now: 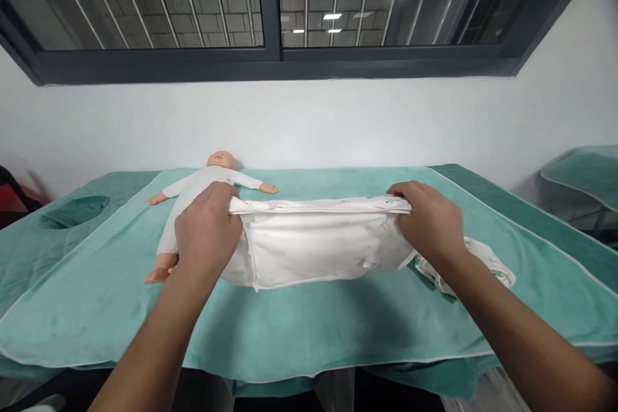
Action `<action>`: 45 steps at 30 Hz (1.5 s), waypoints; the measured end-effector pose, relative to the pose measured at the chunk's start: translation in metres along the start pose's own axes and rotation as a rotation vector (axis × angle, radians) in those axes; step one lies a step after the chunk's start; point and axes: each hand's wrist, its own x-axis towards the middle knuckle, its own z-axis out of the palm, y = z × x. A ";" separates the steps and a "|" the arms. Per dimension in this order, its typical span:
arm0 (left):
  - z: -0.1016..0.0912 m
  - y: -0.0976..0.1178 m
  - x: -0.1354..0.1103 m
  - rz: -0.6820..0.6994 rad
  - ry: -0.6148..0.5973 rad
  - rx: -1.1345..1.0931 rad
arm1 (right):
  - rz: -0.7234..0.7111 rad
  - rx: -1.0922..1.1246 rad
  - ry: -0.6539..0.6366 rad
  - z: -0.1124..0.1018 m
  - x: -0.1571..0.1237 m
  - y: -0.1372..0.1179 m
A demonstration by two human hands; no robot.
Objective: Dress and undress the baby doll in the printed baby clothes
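Holding a white cloth (313,248) stretched between them, the left hand (207,232) and right hand (429,225) hover low over a teal towel (290,328) spread on a bed (58,241). The fingers (222,196) of each hand are curled closed, pinching the cloth's folded top edge at its two ends. The cloth sags in the middle, and its lower edge touches the towel. A baby doll (203,183) lies on its back just behind the left hand, its legs partly hidden.

As I judge the risk, the left hand or the cloth could nudge the doll because they sit so close, or one pinch could slip and let the fold drop open.

Count: two hands, one white cloth, one doll, one towel, and one patterned piece of fabric (487,267) under the right forearm. Whether that piece belongs to the same cloth, I cannot tell.
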 end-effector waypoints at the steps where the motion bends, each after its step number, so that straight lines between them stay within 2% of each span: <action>1: 0.001 -0.001 -0.002 -0.019 0.000 -0.008 | 0.011 -0.019 -0.015 0.001 -0.001 0.002; 4: 0.002 -0.007 -0.010 -0.046 0.049 -0.092 | 0.089 0.033 -0.025 0.004 -0.006 0.009; 8: -0.003 -0.009 -0.025 -0.025 0.161 -0.291 | 0.174 0.306 -0.059 0.005 -0.019 0.012; 11: -0.011 -0.005 -0.038 -0.030 0.041 -0.427 | 0.108 0.550 -0.074 -0.002 -0.030 0.008; 14: -0.016 -0.005 -0.047 -0.116 -0.084 -0.439 | 0.070 0.708 -0.086 -0.011 -0.036 0.005; 16: -0.014 -0.008 -0.047 -0.186 -0.116 -0.364 | 0.096 0.668 -0.111 -0.012 -0.035 0.006; 18: -0.006 -0.011 -0.040 -0.223 -0.174 -0.211 | 0.101 0.519 -0.183 -0.005 -0.030 0.011; 21: 0.021 -0.014 -0.022 -0.194 -0.357 0.067 | 0.093 0.230 -0.392 0.019 -0.015 0.017; 25: 0.080 -0.017 0.010 -0.112 -0.618 0.239 | 0.114 -0.084 -0.591 0.069 0.015 0.017; 29: 0.137 -0.019 0.044 -0.108 -0.688 0.225 | 0.159 -0.196 -0.687 0.119 0.048 0.017; 34: 0.189 -0.018 0.079 -0.125 -0.653 0.181 | 0.168 -0.238 -0.638 0.173 0.078 0.022; 38: 0.219 -0.020 0.092 -0.132 -0.563 0.173 | 0.168 -0.243 -0.579 0.204 0.089 0.025; 40: 0.226 -0.018 0.088 -0.145 -0.483 0.183 | 0.163 -0.249 -0.535 0.212 0.089 0.022; 42: 0.229 -0.011 0.076 -0.096 -0.362 0.210 | 0.127 -0.257 -0.429 0.216 0.083 0.017; 45: 0.227 0.005 0.051 0.145 -0.173 0.216 | -0.019 -0.193 -0.229 0.217 0.067 0.001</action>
